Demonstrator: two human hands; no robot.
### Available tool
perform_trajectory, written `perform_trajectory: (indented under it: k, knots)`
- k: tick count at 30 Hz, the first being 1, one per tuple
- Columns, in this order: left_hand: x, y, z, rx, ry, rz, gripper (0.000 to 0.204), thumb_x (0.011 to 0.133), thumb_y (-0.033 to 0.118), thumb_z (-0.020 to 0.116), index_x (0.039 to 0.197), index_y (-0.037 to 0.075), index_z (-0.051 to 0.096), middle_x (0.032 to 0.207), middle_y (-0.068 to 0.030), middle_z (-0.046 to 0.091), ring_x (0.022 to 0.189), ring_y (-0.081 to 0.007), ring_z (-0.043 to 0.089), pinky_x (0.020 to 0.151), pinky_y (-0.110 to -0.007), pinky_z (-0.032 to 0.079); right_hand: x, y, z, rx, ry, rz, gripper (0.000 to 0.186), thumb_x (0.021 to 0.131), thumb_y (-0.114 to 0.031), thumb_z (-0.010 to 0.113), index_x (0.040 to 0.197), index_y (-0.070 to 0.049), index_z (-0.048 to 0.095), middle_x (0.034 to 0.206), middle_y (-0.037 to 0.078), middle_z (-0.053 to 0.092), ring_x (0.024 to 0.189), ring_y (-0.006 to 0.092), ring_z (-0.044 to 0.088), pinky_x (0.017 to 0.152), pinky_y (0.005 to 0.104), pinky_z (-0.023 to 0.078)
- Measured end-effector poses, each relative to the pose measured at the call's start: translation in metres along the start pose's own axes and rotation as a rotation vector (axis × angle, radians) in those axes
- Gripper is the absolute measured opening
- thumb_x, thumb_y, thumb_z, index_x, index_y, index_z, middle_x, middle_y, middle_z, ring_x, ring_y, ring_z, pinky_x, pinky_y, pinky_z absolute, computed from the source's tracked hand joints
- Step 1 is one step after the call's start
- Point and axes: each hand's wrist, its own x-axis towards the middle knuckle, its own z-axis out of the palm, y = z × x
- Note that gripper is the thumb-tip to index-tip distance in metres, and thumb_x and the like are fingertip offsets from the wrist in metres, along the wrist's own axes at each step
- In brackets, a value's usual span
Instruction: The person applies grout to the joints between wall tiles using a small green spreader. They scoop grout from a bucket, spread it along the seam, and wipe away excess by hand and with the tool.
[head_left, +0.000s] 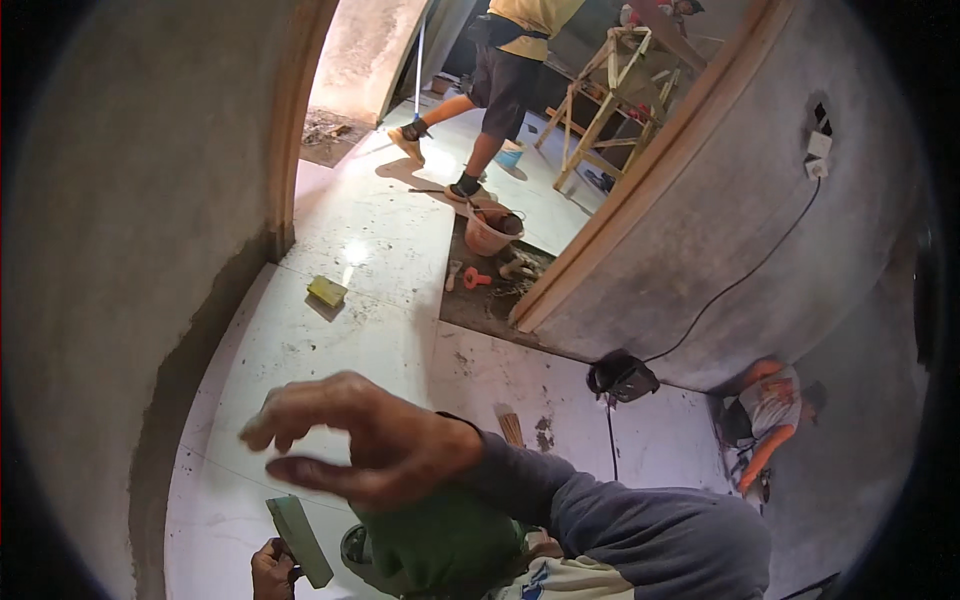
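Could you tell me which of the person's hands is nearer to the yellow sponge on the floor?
The right hand: it is raised, open, below the yellow sponge. The left hand is lower at the frame's bottom, holding a green trowel.

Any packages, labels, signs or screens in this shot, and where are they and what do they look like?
None that can be made out.
Nearest to one: a white wall socket block high on the grey wall at right, boxy, with a black cable running down from it.
The left hand holds only a plain green flat tool; the right hand is empty.
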Motion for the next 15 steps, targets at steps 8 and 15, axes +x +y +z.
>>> perform_trajectory:
  k: [8,15]
  knots:
    - [0.008,-0.018,-0.011,0.182,0.0,0.132,0.028,0.105,0.016,0.058,0.127,0.001,0.064,0.118,-0.0109,0.07,0.104,-0.0202,0.067,0.087,-0.036,0.057,-0.013,-0.011,0.04,-0.225,-0.378,0.073,0.026,0.098,-0.016,0.065,0.111,0.006,0.063,0.095,0.02,0.064,0.085,0.036,0.066,0.075,0.045,0.054]
    - [-0.003,-0.007,-0.003,0.104,0.042,0.103,0.029,0.11,0.025,0.055,0.124,0.002,0.065,0.109,-0.0074,0.068,0.094,-0.0165,0.066,0.081,-0.034,0.057,-0.009,0.005,0.042,-0.467,-0.451,0.138,0.024,0.097,-0.019,0.066,0.102,0.004,0.061,0.085,0.017,0.062,0.084,0.0348,0.063,0.072,0.0449,0.054]
